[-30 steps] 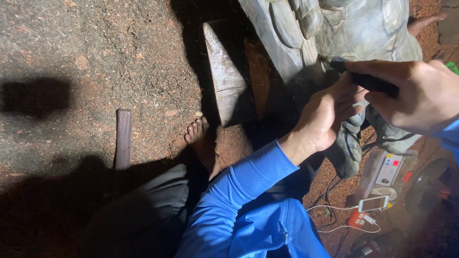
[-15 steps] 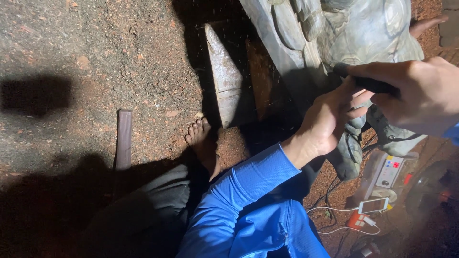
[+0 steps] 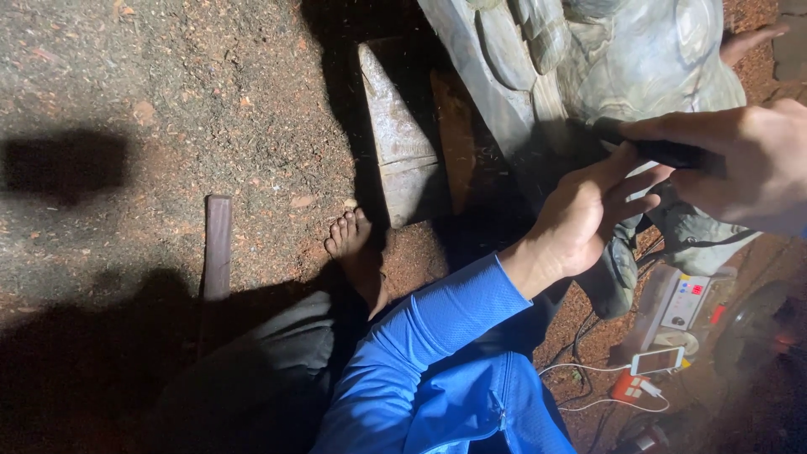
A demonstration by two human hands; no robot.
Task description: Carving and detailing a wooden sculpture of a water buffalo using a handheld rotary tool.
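My right hand (image 3: 740, 160) grips a dark, slim tool (image 3: 664, 151) and holds its tip against a large grey carved sculpture (image 3: 622, 59). My left hand (image 3: 588, 214), in a blue sleeve, rests with fingers spread against the carving just below the tool, steadying near its tip. My bare foot (image 3: 353, 244) rests on the wood-chip-covered ground (image 3: 168, 84), beside a grey wedge-shaped wooden block (image 3: 395, 143).
A flat dark wooden stick (image 3: 217, 244) lies on the ground at left. At lower right are a white device with a red display (image 3: 681, 298), a phone (image 3: 656, 360) on a white cable and other cords. Another person's fingers (image 3: 748, 42) show at the top right.
The view has shifted slightly. My right hand with the tool has edged a little to the right along the carving; my left hand stays against it.
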